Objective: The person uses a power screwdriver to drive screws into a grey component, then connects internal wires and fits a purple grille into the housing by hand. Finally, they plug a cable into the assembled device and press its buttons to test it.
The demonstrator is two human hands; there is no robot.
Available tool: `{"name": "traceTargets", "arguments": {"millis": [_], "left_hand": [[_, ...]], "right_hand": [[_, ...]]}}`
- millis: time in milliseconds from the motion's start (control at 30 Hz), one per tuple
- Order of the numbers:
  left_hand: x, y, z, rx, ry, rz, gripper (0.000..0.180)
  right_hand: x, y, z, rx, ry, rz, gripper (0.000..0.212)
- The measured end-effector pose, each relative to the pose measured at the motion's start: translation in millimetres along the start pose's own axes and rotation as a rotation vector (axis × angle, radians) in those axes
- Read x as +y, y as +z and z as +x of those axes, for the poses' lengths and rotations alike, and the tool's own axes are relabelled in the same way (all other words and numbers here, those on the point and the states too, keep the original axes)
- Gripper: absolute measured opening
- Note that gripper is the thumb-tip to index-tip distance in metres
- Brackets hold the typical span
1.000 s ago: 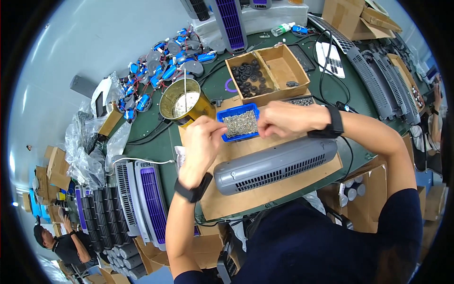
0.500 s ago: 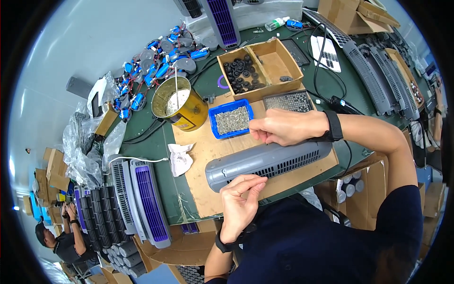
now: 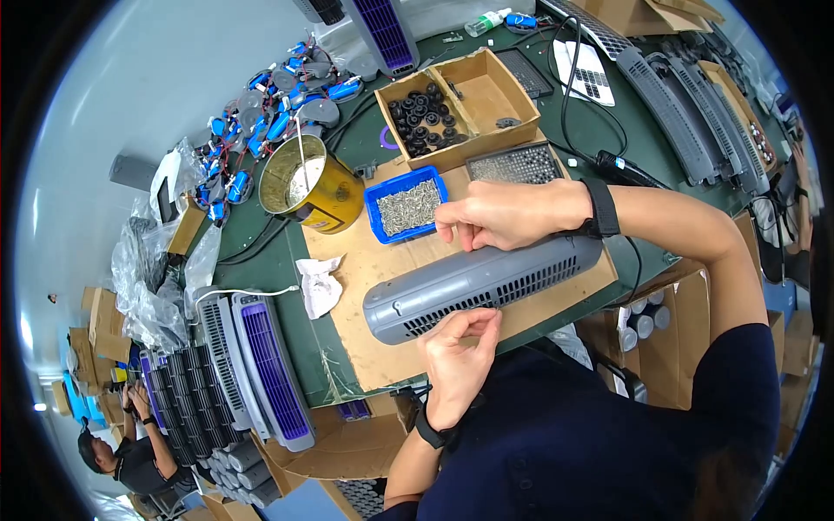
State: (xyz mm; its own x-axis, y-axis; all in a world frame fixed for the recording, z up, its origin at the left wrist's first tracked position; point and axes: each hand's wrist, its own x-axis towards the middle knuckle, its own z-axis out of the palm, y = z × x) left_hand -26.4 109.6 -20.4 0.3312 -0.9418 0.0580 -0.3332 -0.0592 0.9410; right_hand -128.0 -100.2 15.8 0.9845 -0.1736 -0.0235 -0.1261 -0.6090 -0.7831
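My left hand (image 3: 459,352), fingers bent, is at the near side of the grey cover (image 3: 426,291) on the cardboard (image 3: 354,352). My right hand (image 3: 512,213) curls over the cover's far side, beside the blue tray (image 3: 373,211); I can't tell if either grips anything.

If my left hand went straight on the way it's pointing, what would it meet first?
Most likely your left hand would meet the grey slotted housing first; depth is unclear, so the two may be touching.
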Motion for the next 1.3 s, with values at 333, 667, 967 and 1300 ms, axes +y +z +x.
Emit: {"name": "traceTargets", "arguments": {"millis": [333, 667, 967, 1300], "left_hand": [[-2, 10, 3, 0.047, 0.069, 0.142, 0.006], [24, -49, 35, 0.281, 0.254, 0.61, 0.013], [-4, -92, 175, -0.127, 0.346, 0.929, 0.017], [-54, -63, 200, -0.33, 0.547, 0.932, 0.008]], "right_hand": [[2, 2, 0, 0.015, 0.034, -0.013, 0.029], [19, -2, 14, 0.177, -0.143, -0.36, 0.023], [38, 16, 78, 0.243, -0.04, -0.835, 0.01], [50, 17, 81, 0.355, -0.031, -0.773, 0.007]]}}
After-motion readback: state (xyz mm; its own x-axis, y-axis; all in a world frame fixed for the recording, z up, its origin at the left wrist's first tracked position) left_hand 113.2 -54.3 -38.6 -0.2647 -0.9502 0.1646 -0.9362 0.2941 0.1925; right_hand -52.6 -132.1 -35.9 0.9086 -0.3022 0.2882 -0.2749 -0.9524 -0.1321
